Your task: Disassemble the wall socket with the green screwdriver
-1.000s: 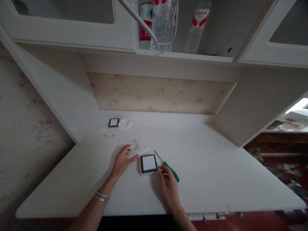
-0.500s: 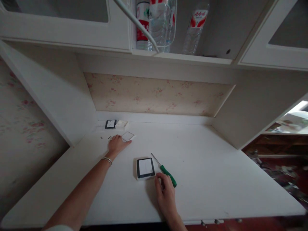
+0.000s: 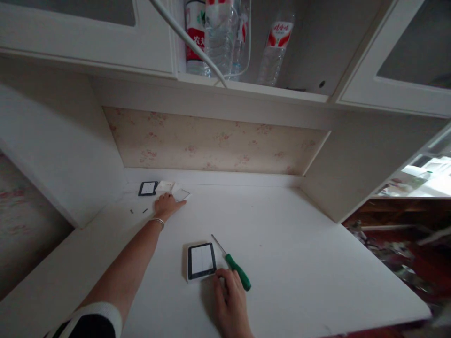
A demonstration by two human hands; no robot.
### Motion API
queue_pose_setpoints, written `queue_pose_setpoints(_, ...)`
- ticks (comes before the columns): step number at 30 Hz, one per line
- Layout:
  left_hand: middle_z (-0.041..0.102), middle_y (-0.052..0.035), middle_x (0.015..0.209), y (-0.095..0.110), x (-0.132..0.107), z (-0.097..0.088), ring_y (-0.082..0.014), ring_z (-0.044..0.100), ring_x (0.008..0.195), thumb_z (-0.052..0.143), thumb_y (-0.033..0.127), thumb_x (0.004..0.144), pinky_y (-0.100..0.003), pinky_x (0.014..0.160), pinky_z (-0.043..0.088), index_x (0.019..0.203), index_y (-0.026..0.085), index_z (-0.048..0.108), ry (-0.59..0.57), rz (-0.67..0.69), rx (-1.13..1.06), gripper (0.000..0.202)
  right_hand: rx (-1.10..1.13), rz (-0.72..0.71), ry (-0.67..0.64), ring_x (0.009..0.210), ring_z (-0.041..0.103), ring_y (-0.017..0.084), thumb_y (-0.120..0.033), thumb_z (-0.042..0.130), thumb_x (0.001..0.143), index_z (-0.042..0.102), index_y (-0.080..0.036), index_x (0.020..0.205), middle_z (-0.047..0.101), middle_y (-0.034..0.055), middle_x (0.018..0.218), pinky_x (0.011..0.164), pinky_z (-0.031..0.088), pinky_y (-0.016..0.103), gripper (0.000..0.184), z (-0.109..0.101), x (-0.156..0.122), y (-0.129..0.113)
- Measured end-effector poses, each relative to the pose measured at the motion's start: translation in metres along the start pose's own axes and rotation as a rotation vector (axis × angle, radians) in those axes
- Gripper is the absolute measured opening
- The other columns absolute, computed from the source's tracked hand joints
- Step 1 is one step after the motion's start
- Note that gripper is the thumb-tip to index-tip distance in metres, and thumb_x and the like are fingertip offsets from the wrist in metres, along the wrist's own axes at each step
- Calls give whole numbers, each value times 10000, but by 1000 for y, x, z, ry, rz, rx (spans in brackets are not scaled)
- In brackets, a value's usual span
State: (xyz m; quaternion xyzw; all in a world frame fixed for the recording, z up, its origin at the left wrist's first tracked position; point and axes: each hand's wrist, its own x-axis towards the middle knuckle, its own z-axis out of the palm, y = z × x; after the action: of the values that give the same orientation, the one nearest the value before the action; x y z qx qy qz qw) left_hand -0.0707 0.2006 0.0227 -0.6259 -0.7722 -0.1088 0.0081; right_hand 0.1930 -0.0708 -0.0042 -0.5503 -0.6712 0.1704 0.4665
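Far left on the bench [image 3: 299,263] lie two small screws [image 3: 138,211], and behind them a dark plate [image 3: 148,188] and a white part [image 3: 165,186] sit against the back wall, seemingly parked out of the way. The left hand [image 3: 165,205] reaches out there, fingertips touching a thin frame [image 3: 181,194] that lies flat just beyond them. I cannot tell whether its grip pinches the frame or only rests on it. Nearer, the black-edged switch [image 3: 201,261] lies face up. The right hand [image 3: 230,305] rests just below it with a loose grip that holds nothing, fingertips at the switch's corner, probably steadying it. The screwdriver [image 3: 238,272] lies beside the fingers, handle nearest.
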Motion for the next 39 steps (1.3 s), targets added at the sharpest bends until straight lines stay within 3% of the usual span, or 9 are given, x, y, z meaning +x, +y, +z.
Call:
queue_pose_setpoints(8,608,-199,1146,5,20,0,-384,531,1076,471,662,731,-452,845,427,1020,143,672,-13,41,-20,627,4,-19,39,782,605,209,-258,491,893,594,-273,922,659,32,837,693,486,308,108,2,5,4)
queue_pose_setpoints(14,594,-216,1164,11,8,-9,-384,535,1070,473,563,794,-475,858,427,1106,112,629,2,75,-111,570,-19,-30,54,789,601,209,-247,493,892,581,-266,920,653,35,837,710,486,326,94,-1,1,-2)
queue_pose_setpoints(18,609,-135,1182,16,-29,-20,-286,555,1078,389,473,883,-390,924,424,1147,160,613,1,168,-241,467,-70,-35,90,862,597,220,-241,491,895,588,-256,955,655,58,900,751,483,346,116,-12,-1,2)
queue_pose_setpoints(21,650,-50,1114,18,-79,-30,-205,610,952,367,454,909,-315,889,468,1086,217,643,-36,282,-350,404,-213,-52,133,977,570,258,-293,525,879,572,-242,1102,630,104,1077,838,453,418,234,-32,5,16)
queue_pose_setpoints(23,645,-59,1104,17,-120,-36,-199,620,913,393,475,905,-317,852,496,1099,211,637,-82,383,-536,409,-366,21,150,1065,531,311,-396,564,849,538,-235,1205,580,134,1197,877,413,492,392,-46,10,28)
queue_pose_setpoints(26,580,-71,1221,16,-177,-41,-224,588,1044,507,499,857,-328,838,516,1198,249,586,-208,453,-760,430,-469,108,45,1111,510,351,-491,560,830,494,-241,1291,583,141,1219,871,396,527,529,-62,16,40)
queue_pose_setpoints(28,535,-79,1291,16,-204,-40,-265,515,1176,628,505,774,-394,977,447,1250,267,558,-214,467,-787,537,-447,82,-83,1085,539,328,-496,566,827,498,-256,1297,627,119,1163,890,393,504,533,-65,16,40)
queue_pose_setpoints(34,453,-123,1380,15,-222,-17,-330,390,1295,778,505,598,-487,1088,314,1362,241,449,-185,419,-772,873,-319,1,-197,1014,584,265,-417,592,824,635,-270,1115,678,64,1059,925,395,451,329,-56,11,23)
queue_pose_setpoints(39,463,-107,1391,7,-218,-8,-310,410,1297,766,485,620,-448,1092,325,1357,236,458,-235,454,-792,837,71,271,46,862,629,229,-459,578,827,618,-206,1057,676,70,946,770,484,366,344,-59,18,22)
